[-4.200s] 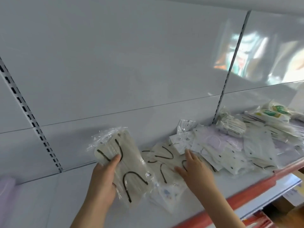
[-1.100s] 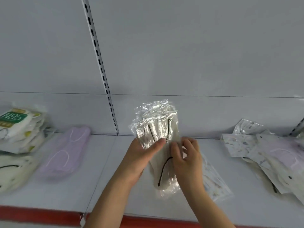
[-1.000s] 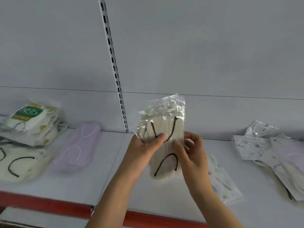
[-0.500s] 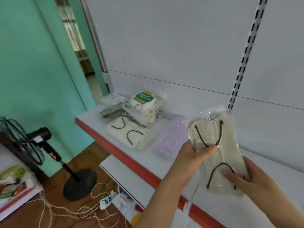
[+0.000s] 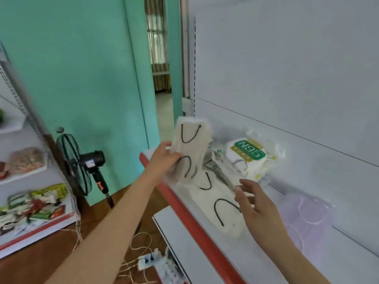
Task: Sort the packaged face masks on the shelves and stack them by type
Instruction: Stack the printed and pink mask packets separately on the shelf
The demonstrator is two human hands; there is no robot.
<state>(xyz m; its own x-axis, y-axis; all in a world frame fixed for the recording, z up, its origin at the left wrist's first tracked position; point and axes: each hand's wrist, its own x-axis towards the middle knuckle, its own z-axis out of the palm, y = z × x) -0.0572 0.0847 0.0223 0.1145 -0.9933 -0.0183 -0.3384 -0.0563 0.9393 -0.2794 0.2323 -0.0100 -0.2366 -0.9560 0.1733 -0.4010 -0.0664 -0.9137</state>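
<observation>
One bundle of black-looped masks [image 5: 189, 148], gripped upright by the left hand [image 5: 164, 158], apparently heads for the matching stack [image 5: 217, 201] just right, as the right hand [image 5: 256, 203] hovers slack-fingered.

You have two cream black-looped mask packs [image 5: 189, 148], one green-labelled N95 stack [image 5: 249, 158], one lilac pack [image 5: 303, 218].

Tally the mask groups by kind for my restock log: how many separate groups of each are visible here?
Cream packaged masks with black ear loops: 2, one bundle gripped in the left hand at, one pile lying on the white shelf at.
White N95 packaged mask stack: 1.
Lilac packaged mask pile: 1.
Total: 4.
</observation>
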